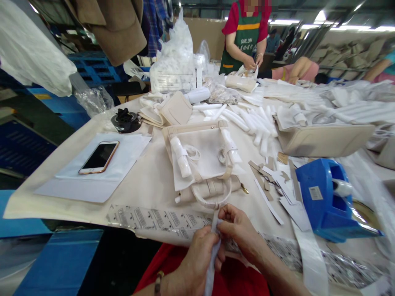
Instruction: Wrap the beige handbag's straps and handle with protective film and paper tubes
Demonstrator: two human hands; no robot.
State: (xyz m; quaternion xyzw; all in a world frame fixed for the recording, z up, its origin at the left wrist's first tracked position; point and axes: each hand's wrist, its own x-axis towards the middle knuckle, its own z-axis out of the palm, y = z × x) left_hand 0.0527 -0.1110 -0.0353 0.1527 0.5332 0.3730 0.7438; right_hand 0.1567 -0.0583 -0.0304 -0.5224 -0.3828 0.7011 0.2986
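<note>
A cream handbag lies flat on the table in front of me, its handles wrapped in white paper. My left hand and my right hand meet just below the bag's lower handle. Both pinch a narrow white paper strip that hangs down between them. The fingers of both hands are closed on the strip.
A blue tape dispenser stands at the right, paper scraps beside it. A phone lies on white sheets at the left. Rolled white wraps and more bags fill the far table. A person in a green apron works opposite.
</note>
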